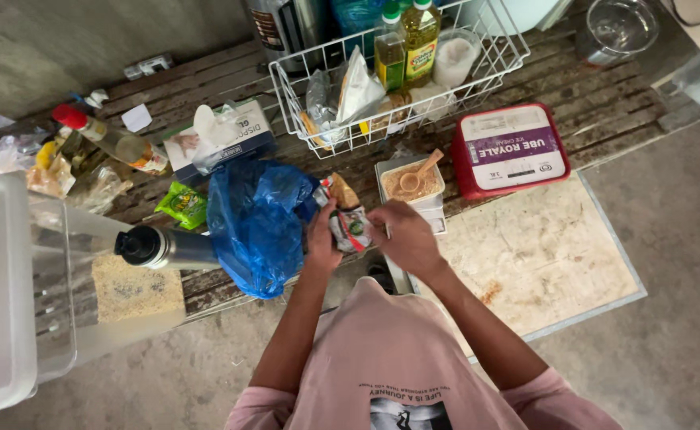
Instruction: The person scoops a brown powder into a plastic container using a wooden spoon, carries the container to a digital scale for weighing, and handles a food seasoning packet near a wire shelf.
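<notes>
Sachet (350,229), small and crinkled with green and red print, sits pinched between both hands above the bench edge: left hand (322,243) closed around it, right hand (404,235) gripping its side. Fingers hide its middle; beyond, a blue plastic bag (256,219).

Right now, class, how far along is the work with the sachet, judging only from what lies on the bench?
Done: the tub of brown powder stands open with a wooden scoop in it. In hand: the left hand and right hand both grip a small sachet beside the blue bag. Whether it is torn open cannot be told. Left: nothing shows the sachet emptied yet.
</notes>
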